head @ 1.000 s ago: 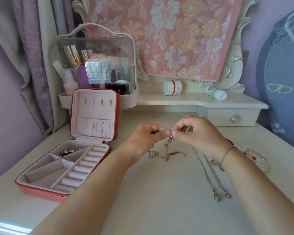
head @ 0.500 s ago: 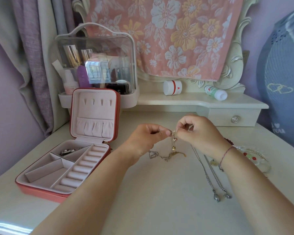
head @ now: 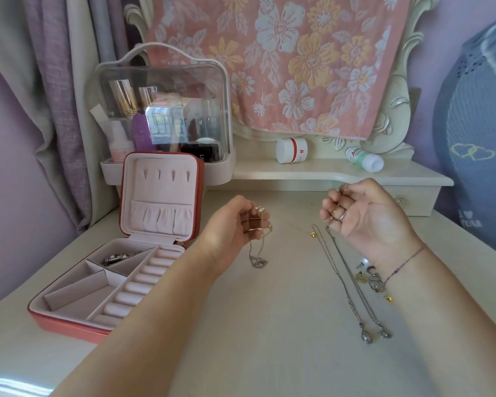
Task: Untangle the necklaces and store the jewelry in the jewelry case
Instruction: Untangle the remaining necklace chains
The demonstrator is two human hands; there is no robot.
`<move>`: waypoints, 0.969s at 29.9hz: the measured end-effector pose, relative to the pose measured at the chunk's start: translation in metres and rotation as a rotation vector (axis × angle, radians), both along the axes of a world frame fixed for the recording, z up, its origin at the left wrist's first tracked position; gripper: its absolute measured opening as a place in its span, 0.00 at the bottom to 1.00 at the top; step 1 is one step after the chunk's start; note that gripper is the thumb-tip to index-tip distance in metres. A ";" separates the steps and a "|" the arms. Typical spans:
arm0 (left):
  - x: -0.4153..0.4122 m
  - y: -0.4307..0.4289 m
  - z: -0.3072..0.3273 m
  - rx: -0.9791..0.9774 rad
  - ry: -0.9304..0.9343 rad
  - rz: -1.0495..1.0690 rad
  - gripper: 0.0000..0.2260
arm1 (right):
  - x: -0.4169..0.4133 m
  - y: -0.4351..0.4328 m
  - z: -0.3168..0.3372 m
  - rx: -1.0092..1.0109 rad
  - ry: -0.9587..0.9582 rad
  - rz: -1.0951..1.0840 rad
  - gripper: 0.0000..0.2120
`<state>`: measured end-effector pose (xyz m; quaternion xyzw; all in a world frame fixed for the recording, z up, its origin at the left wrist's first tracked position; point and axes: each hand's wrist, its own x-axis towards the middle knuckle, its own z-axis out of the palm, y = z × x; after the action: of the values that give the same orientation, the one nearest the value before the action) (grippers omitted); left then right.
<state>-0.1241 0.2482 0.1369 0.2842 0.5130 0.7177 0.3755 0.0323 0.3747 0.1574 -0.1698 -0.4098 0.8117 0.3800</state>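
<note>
At the left the jewelry case (head: 69, 325) lies open on the counter (head: 269, 353), with a metal band (head: 118, 257) in one rear compartment and the other compartments showing only lining. Next comes the left hand (head: 235, 227), fingers curled round a silver necklace (head: 257, 260) whose pendant dangles just above the counter. Between the hands we see a fine gold chain (head: 314, 234) with a yellow bead. It is too thin for us to say whether the right hand (head: 358, 216), its fingers curled and palm turned up, pinches the chain's end. Below that hand two long necklaces (head: 352, 290) lie stretched on the counter, and small pieces (head: 374, 282) sit beside the right wrist.

We judge the untangling step nearly done for this pair. The next move calls for laying the silver necklace into a compartment of the case without letting it knot again.

A second ago both hands met at one knot, pinching it together. Now they stand well apart and the silver necklace hangs free from the left.
</note>
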 end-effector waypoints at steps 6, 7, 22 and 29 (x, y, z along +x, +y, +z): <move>-0.001 0.001 -0.001 0.002 0.009 -0.079 0.10 | -0.002 0.005 -0.004 0.094 -0.129 0.061 0.10; 0.000 0.001 -0.001 0.001 0.017 -0.090 0.10 | -0.003 0.003 -0.005 0.144 -0.165 0.069 0.11; 0.007 -0.002 0.001 0.043 0.116 -0.195 0.06 | -0.013 -0.024 -0.017 0.938 -0.546 0.104 0.01; 0.008 -0.004 0.002 0.024 0.234 -0.147 0.06 | -0.015 -0.027 -0.015 0.790 -0.421 0.202 0.08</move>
<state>-0.1157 0.2439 0.1387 0.4073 0.5226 0.6562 0.3612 0.0176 0.3476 0.1424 -0.1324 -0.7706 0.5741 0.2429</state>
